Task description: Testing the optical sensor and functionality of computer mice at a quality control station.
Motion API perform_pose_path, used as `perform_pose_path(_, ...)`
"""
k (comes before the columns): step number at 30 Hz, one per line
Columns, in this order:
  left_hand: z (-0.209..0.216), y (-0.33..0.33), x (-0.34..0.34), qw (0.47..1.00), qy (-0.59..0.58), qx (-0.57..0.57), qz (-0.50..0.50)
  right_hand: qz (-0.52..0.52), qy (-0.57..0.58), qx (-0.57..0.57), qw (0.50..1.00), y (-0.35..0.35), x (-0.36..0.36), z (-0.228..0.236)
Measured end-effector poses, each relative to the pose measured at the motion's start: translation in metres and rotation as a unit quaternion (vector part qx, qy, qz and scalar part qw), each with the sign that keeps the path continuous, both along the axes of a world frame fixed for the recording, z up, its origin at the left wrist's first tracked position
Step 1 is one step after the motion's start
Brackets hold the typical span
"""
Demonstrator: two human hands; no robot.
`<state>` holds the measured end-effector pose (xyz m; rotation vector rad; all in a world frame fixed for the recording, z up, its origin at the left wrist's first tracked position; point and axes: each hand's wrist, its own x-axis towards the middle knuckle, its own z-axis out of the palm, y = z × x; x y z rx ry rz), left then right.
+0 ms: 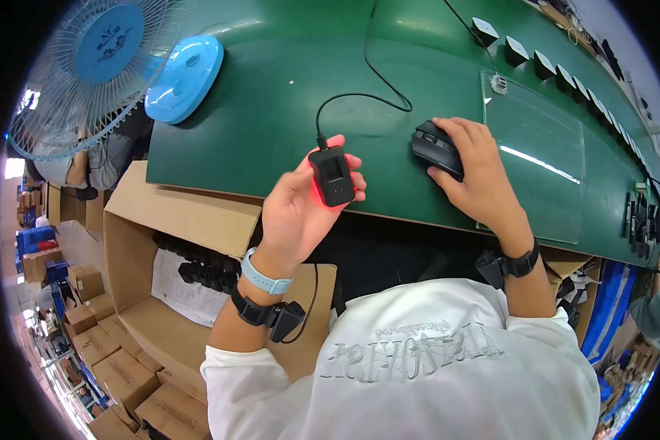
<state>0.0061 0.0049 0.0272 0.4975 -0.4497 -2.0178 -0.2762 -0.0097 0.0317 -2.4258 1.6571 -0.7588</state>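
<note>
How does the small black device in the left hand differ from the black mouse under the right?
The small black rectangular device is held up off the green table by the left hand, cable attached; the black computer mouse lies on the table under the right hand. The device is boxy, the mouse rounded. Both are black.

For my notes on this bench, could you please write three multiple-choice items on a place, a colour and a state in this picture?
1. Where does the right hand rest?
A. on the black computer mouse
B. on the blue fan
C. in the cardboard box

2. What colour is the bench surface?
A. white
B. green
C. red

3. How is the small black device in the left hand?
A. with no cable
B. wrapped in foil
C. with a black cable plugged into its top end

Answers:
1 A, its fingers lie over the mouse.
2 B, the top is green throughout.
3 C, the cable runs from the device's top across the bench.
</note>
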Motion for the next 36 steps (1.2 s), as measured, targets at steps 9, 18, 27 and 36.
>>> perform_pose_path(9,0.001,0.011,-0.019,0.956,-0.279,-0.088,0.037,0.018,-0.677,0.314,0.665,0.02,0.068,0.0)
perform_pose_path(18,-0.002,0.014,-0.018,0.968,-0.225,-0.102,0.055,0.079,-0.501,0.174,0.844,0.032,0.087,0.014)
perform_pose_path(27,-0.004,0.012,-0.016,0.98,-0.177,-0.088,0.013,0.139,-0.471,0.0,0.871,0.033,0.093,-0.002)
perform_pose_path(36,0.01,0.01,-0.007,0.975,-0.204,-0.003,0.088,-0.007,-0.116,0.006,0.993,0.009,0.015,-0.008)
